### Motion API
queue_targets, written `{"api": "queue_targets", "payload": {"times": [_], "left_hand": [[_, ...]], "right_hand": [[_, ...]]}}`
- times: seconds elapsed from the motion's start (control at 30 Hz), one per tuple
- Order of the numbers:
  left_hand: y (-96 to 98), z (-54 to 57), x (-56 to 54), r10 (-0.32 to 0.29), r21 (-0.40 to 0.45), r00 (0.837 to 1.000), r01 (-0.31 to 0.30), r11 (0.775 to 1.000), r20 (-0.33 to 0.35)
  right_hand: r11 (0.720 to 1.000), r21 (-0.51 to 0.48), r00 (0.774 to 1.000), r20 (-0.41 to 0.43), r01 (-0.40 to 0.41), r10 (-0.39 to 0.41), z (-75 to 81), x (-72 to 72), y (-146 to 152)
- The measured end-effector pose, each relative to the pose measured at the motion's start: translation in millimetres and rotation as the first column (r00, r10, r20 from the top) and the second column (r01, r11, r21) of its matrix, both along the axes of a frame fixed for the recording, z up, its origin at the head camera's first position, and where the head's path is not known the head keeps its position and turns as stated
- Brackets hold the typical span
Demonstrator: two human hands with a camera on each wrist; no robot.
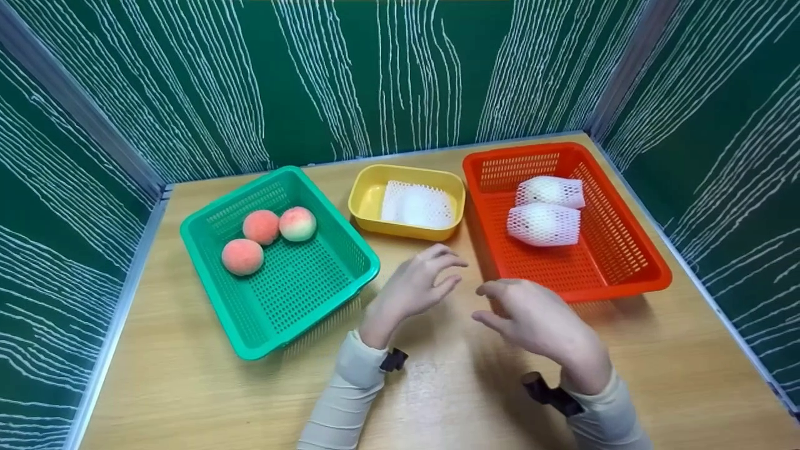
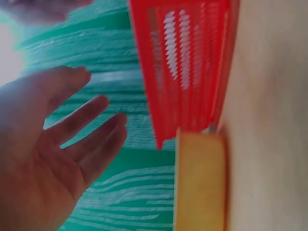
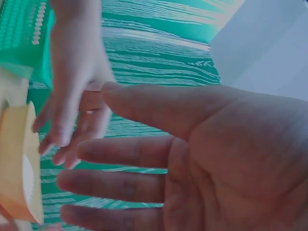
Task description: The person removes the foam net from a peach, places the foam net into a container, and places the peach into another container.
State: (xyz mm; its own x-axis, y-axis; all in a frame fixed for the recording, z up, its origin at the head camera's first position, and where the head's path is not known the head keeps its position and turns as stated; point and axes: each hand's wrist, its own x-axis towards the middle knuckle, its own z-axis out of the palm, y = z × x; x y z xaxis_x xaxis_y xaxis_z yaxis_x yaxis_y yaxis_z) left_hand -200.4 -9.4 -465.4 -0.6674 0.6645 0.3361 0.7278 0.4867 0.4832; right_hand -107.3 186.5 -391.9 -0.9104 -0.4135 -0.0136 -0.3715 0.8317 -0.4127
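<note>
My left hand (image 1: pixel 417 284) hovers over the table just in front of the yellow bin, fingers spread and nothing in it. My right hand (image 1: pixel 540 319) holds nothing either and hangs by the near left corner of the red basket (image 1: pixel 637 275), its fingers pointing toward the left hand. In the red basket lie two pale round things in white foam net sleeves (image 1: pixel 544 225). Another white foam net (image 1: pixel 417 205) lies in the yellow bin (image 1: pixel 400 231). Three peaches (image 1: pixel 242 257) sit in the green basket (image 1: pixel 306 325) on the left.
Green panels (image 1: pixel 419 81) with white wavy lines stand behind and on both sides of the wooden table (image 1: pixel 187 387). Metal corner posts (image 1: pixel 631 62) join the panels. Dark straps (image 1: pixel 553 397) sit at both wrists.
</note>
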Motion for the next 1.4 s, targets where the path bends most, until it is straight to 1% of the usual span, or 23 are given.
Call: {"api": "queue_targets", "payload": {"times": [0.17, 0.27, 0.37, 0.47, 0.57, 0.63, 0.7, 0.77, 0.8, 0.87, 0.9, 0.93, 1.03, 1.17, 1.23, 1.3, 1.4], "left_hand": [[17.9, -8.1, 3.1, -0.026, -0.015, 0.999, 0.026, 1.0, -0.035], [27.2, -9.5, 4.5, -0.047, -0.031, 0.998, 0.046, 0.998, -0.045], [36.2, -10.9, 5.5, -0.073, -0.063, 0.995, 0.069, 0.996, -0.074], [46.0, -12.9, 6.5, -0.104, -0.094, 0.987, 0.093, 0.991, -0.124], [57.2, -13.7, 7.5, -0.149, -0.133, 0.974, 0.128, 0.983, -0.168], [65.4, -12.6, 7.2, -0.187, -0.188, 0.961, 0.148, 0.971, -0.205], [73.6, -11.2, 5.7, -0.235, -0.258, 0.942, 0.172, 0.951, -0.239], [80.7, -10.6, 3.5, -0.284, -0.323, 0.917, 0.189, 0.928, -0.281], [83.9, -10.8, 2.2, -0.307, -0.346, 0.901, 0.195, 0.918, -0.306], [88.5, -12.5, 0.0, -0.34, -0.367, 0.877, 0.209, 0.907, -0.34], [89.9, -14.2, -0.7, -0.348, -0.364, 0.867, 0.214, 0.907, -0.356], [90.6, -15.9, -1.2, -0.351, -0.359, 0.862, 0.217, 0.908, -0.365], [90.9, -20.1, -2.3, -0.343, -0.34, 0.865, 0.219, 0.915, -0.366], [90.2, -21.9, -0.6, -0.311, -0.328, 0.889, 0.199, 0.924, -0.337], [90.6, -22.2, 0.2, -0.297, -0.325, 0.898, 0.189, 0.927, -0.324], [91.2, -22.5, 0.1, -0.291, -0.318, 0.908, 0.193, 0.928, -0.3], [93.0, -23.1, -0.3, -0.288, -0.304, 0.914, 0.199, 0.932, -0.285]], "right_hand": [[0.999, -0.025, 1.0, -0.003, 0.023, -0.023, 15.4, 1.9, 13], [0.998, -0.022, 0.998, 0.011, 0.057, -0.057, 24.0, 1.8, 21], [0.996, -0.013, 0.996, 0.004, 0.09, -0.09, 31.4, 0.4, 29], [0.995, -0.018, 0.995, -0.015, 0.095, -0.096, 36.7, -3.1, 35], [0.996, -0.033, 0.996, -0.031, 0.083, -0.084, 41.3, -8.1, 40], [0.996, -0.039, 0.996, -0.03, 0.081, -0.082, 46.5, -12.8, 43], [0.996, -0.037, 0.996, -0.026, 0.084, -0.085, 53.2, -18.7, 46], [0.997, -0.023, 0.997, -0.022, 0.079, -0.079, 61.2, -25.7, 48], [0.997, -0.018, 0.997, -0.021, 0.076, -0.077, 64.9, -29.9, 49], [0.997, -0.001, 0.997, -0.02, 0.073, -0.073, 71.5, -38.7, 50], [0.997, 0.006, 0.997, -0.011, 0.071, -0.071, 74.3, -43.1, 51], [0.998, 0.01, 0.998, -0.006, 0.069, -0.069, 76.5, -48.2, 52], [0.999, 0.014, 0.999, 0.013, 0.052, -0.052, 78.7, -67.5, 55], [0.998, 0.046, 0.997, 0.068, 0.042, -0.045, 76.3, -96.3, 61], [0.995, 0.076, 0.991, 0.111, 0.062, -0.07, 73.2, -109.7, 66], [0.992, 0.096, 0.985, 0.147, 0.082, -0.095, 67.6, -122.6, 71], [0.988, 0.114, 0.975, 0.185, 0.103, -0.123, 57.0, -139.5, 79]]}}
